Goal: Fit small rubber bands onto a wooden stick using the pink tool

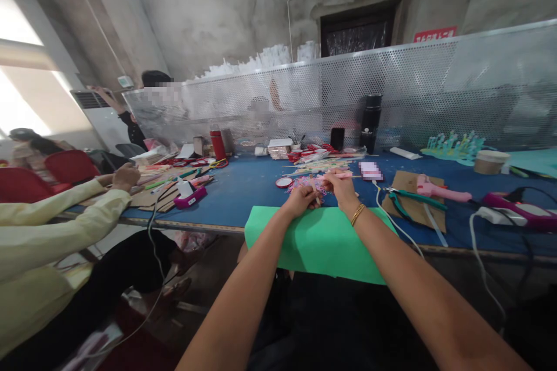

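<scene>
My left hand is closed at the table's front edge, pinching a small tan strip that looks like wood. Close beside it, my right hand is closed around a slim pink pen-like tool; its exact kind is too small to make out. Under and behind both hands lies a heap of thin pink and purple curly strands. A green sheet hangs over the table edge below my wrists. Left of the heap sits a small round red-rimmed dish.
On the blue table, teal pliers and a pink glue gun lie on cardboard at right. Cables run over the front edge. Thin sticks, a black flask and a perforated screen stand behind. A yellow-sleeved co-worker works at left.
</scene>
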A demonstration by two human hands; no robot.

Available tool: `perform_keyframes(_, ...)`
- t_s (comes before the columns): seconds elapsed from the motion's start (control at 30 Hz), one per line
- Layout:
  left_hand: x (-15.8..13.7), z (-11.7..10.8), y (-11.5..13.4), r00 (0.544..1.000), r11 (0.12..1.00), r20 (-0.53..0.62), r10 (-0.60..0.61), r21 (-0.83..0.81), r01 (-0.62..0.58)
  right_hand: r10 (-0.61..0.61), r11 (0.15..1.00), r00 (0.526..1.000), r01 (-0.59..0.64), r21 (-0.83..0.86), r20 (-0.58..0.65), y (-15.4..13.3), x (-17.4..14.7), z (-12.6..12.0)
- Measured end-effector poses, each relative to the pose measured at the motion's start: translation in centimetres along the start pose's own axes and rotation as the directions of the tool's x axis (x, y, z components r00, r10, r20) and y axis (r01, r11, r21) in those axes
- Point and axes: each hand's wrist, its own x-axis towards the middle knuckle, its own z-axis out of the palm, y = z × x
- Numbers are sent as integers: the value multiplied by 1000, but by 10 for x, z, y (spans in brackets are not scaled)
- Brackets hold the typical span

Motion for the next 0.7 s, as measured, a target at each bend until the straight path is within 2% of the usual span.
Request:
perform_keyframes(0.13,1,0,-2,1000,1000,-1,7,-16,-7,32,999,995,-30,-18,95,1,0,0)
perform_keyframes(0.3,1,0,-1,1000,1000,1,3,-15,-3,14,1000,1000,-14,-9,-5,2,1,-1)
perform_keyframes(0.47,0,-1,-1,1000,1000,5,6,-8,-6,27,1000,997,-26,-12,69,2,1,-1)
perform_keyframes(0.6,0,-1,-1,1000,1000,-4,12,7,-12,17,1000,1000,-17,-4,-20,1,1,-1)
perform_keyframes(0.7,-1,0,0,1000,1000,-8,15,3,-15,31,1000,999,-31,-4,32,2,1,-1)
